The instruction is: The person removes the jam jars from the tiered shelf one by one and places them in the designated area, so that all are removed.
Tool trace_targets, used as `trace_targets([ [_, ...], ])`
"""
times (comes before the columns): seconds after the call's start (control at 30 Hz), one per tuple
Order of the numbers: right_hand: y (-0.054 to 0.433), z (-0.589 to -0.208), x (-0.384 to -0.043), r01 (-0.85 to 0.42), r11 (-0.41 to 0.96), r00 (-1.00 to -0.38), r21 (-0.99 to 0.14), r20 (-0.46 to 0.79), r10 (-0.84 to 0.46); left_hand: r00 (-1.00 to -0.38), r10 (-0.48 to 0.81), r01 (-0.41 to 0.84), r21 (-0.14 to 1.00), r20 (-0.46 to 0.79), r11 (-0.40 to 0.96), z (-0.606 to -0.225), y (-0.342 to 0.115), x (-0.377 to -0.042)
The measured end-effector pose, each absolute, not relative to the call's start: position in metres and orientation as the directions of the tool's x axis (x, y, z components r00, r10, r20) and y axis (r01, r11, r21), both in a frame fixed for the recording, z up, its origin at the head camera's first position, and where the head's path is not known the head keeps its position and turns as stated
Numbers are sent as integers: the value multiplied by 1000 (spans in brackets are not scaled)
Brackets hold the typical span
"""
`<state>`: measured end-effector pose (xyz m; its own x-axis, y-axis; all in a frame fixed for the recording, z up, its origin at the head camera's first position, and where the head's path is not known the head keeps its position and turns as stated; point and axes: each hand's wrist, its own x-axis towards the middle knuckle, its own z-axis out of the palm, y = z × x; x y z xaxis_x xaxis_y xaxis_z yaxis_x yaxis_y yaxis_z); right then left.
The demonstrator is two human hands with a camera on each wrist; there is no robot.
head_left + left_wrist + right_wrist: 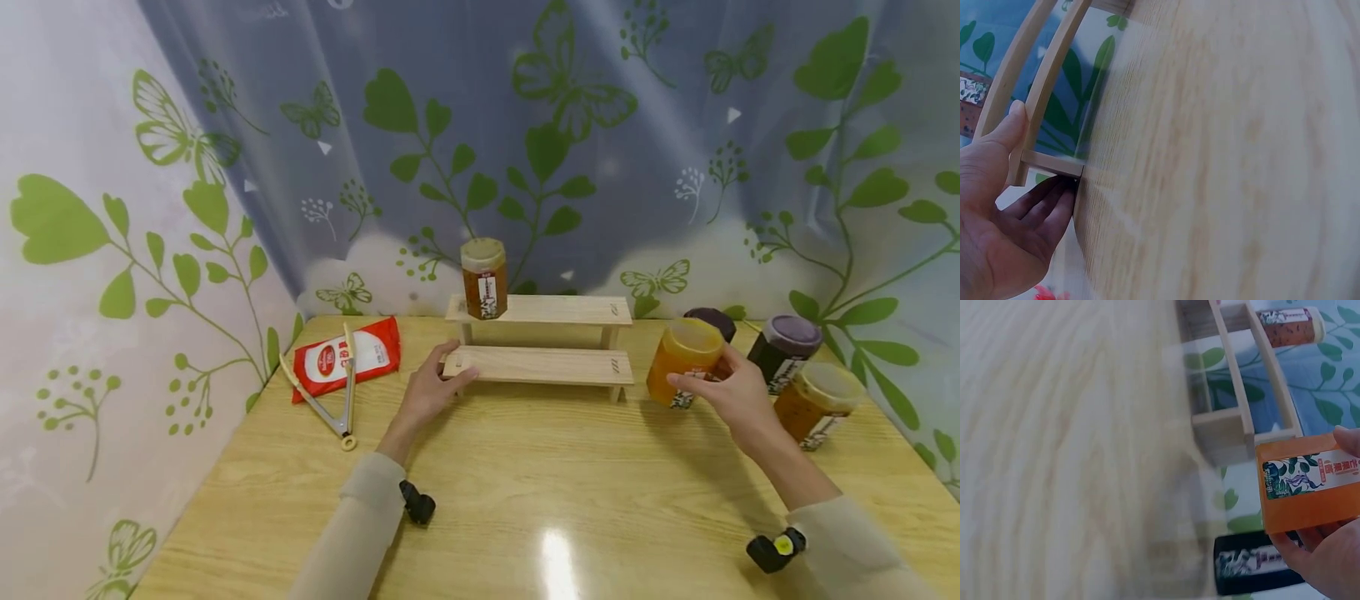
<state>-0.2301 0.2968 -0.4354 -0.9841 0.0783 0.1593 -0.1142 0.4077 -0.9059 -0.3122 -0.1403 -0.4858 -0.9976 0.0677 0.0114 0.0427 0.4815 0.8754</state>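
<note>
My right hand (pixel 738 396) grips an orange jar (pixel 678 358) with a yellow lid, held off the table just right of a two-tier wooden rack (pixel 540 364). In the right wrist view the label of this orange jar (pixel 1310 478) faces the camera, with fingers beneath and thumb above. My left hand (pixel 432 387) holds the left end of the rack's lower tier; the left wrist view has the thumb on the board (pixel 1038 112) and fingers behind the leg. A brown-amber jar (pixel 484 283) with a cream lid stands at the left of the upper tier.
On the right side of the table stand a dark jar with a purple lid (pixel 783 354), an amber jar (pixel 817 408) and another dark-lidded jar (pixel 712 321), partly hidden. Metal tongs (pixel 348 400) lie across a red-and-white packet (pixel 375 350) at left. A patterned curtain (pixel 465 167) hangs behind.
</note>
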Motion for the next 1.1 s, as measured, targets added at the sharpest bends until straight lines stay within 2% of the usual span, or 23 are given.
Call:
trace_targets([
  [0.4,325,-457,-219,-47,464,-987,-885,113,114,-997,75,43,882,9,470,-487,-141,-313],
  [1.1,342,-474,-220,-49,476,-986,-878,119,117,-997,77,61,880,28,471,-487,-142,-314],
])
